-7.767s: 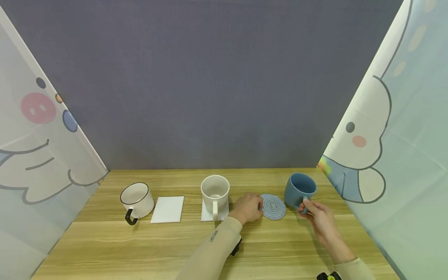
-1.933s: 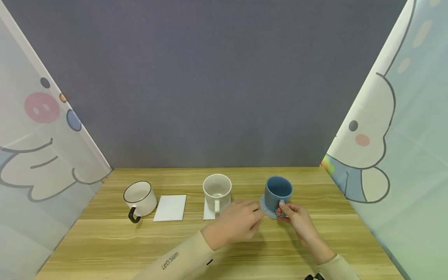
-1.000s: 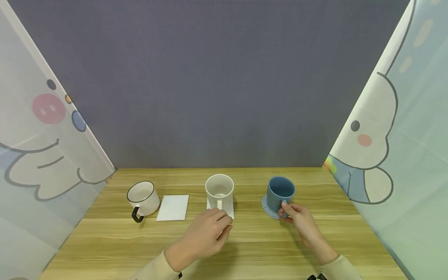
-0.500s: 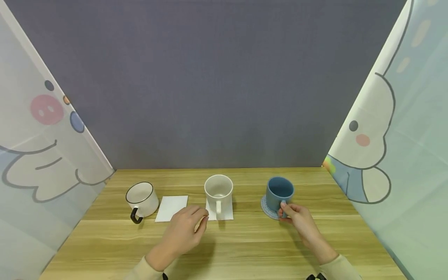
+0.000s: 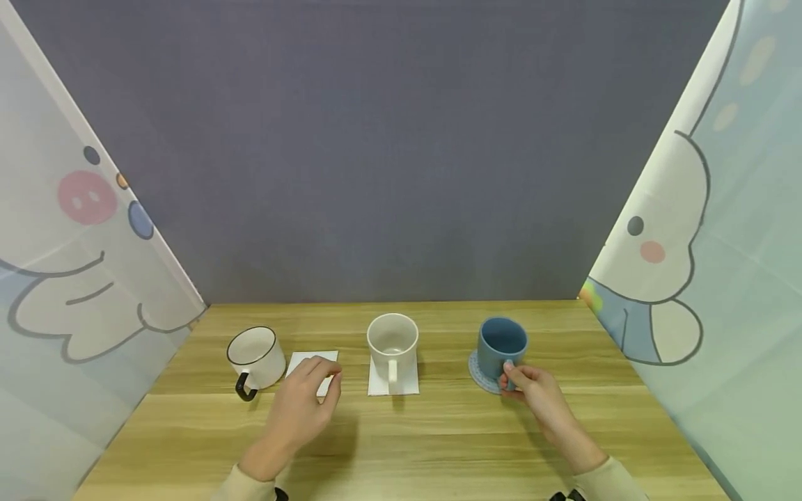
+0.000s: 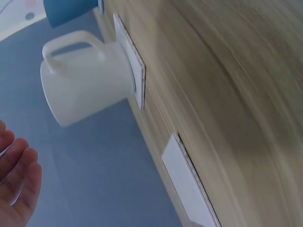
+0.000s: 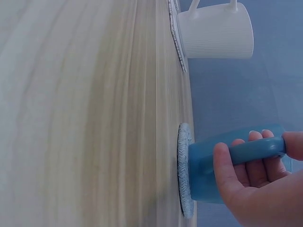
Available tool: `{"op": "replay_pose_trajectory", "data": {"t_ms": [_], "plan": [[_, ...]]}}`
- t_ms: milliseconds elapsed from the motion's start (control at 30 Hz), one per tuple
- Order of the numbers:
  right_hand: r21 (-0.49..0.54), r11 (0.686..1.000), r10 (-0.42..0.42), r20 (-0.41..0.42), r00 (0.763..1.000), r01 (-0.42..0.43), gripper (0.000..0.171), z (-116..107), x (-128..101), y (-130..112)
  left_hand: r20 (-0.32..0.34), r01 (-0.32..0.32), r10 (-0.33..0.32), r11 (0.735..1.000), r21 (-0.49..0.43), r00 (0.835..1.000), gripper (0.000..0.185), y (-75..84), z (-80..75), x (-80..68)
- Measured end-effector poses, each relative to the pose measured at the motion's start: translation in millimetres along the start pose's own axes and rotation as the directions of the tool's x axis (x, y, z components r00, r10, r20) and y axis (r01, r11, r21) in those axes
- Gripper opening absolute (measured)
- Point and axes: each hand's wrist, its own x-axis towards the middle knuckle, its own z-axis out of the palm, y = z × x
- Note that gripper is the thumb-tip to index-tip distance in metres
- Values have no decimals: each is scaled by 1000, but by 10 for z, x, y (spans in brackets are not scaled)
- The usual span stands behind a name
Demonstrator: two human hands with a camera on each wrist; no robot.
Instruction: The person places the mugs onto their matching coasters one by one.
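My right hand (image 5: 544, 402) holds the handle of a blue mug (image 5: 493, 349), which stands upright on a round blue woven coaster (image 5: 477, 378). In the right wrist view the fingers curl through the handle, and the mug's base sits on the coaster (image 7: 183, 165). My left hand (image 5: 299, 405) hovers with relaxed, slightly bent fingers over a white square coaster (image 5: 331, 357), partly covering it in the head view. Nothing shows in that hand (image 6: 19, 177) in the left wrist view. Left of it stands a white mug with a black rim and black handle (image 5: 258, 363).
Between the hands, a cream mug (image 5: 392, 344) stands on another white square coaster (image 5: 410, 384), its handle facing the person. The wooden table (image 5: 438, 445) ends at a dark grey backdrop (image 5: 401, 153), with cartoon-printed sheets (image 5: 658, 209) on both sides.
The blue mug, beside the round coaster earlier, now stands on it, still held by the right hand. The left hand has moved left from that coaster, past the cream mug, to the left square coaster.
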Motion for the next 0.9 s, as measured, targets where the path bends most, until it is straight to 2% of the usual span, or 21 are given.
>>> {"op": "replay_pose_trajectory", "data": {"t_ms": [200, 500, 767, 900], "plan": [[5, 1000, 7, 8, 1000, -7, 37, 1, 5, 0, -54, 37, -35, 998, 42, 998, 14, -97, -80, -53], [12, 1000, 19, 15, 1000, -20, 36, 8, 21, -12, -72, 165, -160, 983, 80, 985, 15, -279, -186, -155], [5, 1000, 16, 5, 1000, -16, 38, -7, 27, -1, -114, 261, -247, 957, 125, 962, 13, -429, -341, -170], [7, 1000, 14, 7, 1000, -14, 39, -19, 33, 1, -133, 323, -308, 939, 118, 942, 12, -502, -408, -190]]}}
